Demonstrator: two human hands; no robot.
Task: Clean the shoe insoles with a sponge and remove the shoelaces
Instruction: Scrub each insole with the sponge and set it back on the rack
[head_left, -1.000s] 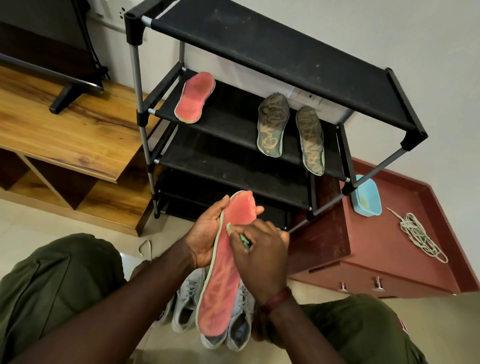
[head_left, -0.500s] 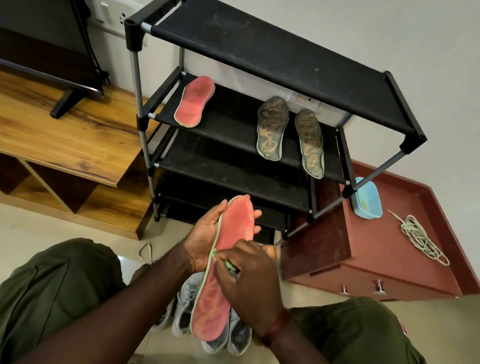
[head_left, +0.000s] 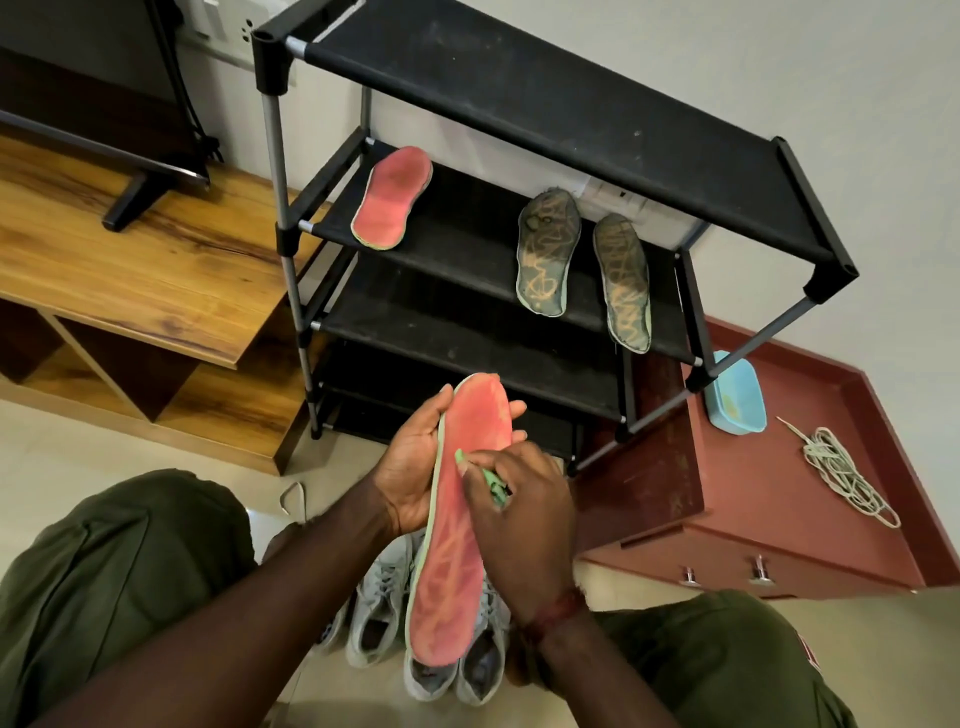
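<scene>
- The black shoe rack is standing against the wall, and its second shelf is carrying three insoles already set aside: a red insole on the shelf at the left end, and a pair of dark patterned insoles lying side by side toward the right. Whether these three are cleaned or waiting is not something the view is settling, though laying them out apart from the shoes is suggesting they are done and drying.
- The red cabinet to the right is bearing a bundle of pale shoelaces and, well apart from it, a blue tub; the laces lying loose there are pointing to at least part of the lace removal being finished.
- Grey sneakers are sitting on the floor between the knees, and laces are still showing across one of them, so some unlacing is looking left to do.
- The red insole in hand is being held upright over those sneakers, its toe end tipped toward the rack; this one is the insole in progress.
- The left hand is cradling the insole from behind, palm partly open, fingers wrapping its upper edge.
- The right hand is closing tightly around a green sponge, pressing it against the insole's upper middle.
</scene>
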